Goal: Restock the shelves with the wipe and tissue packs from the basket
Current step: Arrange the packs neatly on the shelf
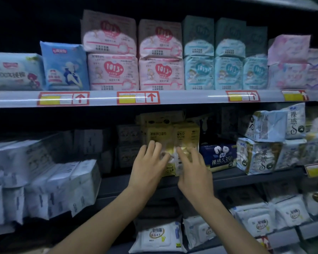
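Yellow packs: stood on shelf, just left of navy box. Against them the left hand and right hand are pressed, fingers nearly straight, nothing gripped. Risk: packs could be toppled forward by an uneven release.

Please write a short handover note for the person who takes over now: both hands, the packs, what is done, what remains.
Left hand: fingers straight, pressed on the front of the yellow packs.
Right hand: the same, just beside it.
Packs: upright at the front of the middle shelf, left of the navy tissue box.
Done: these packs are on the shelf.
Left: probably square them up, then let go. The basket is out of view, so I cannot tell how many packs remain.
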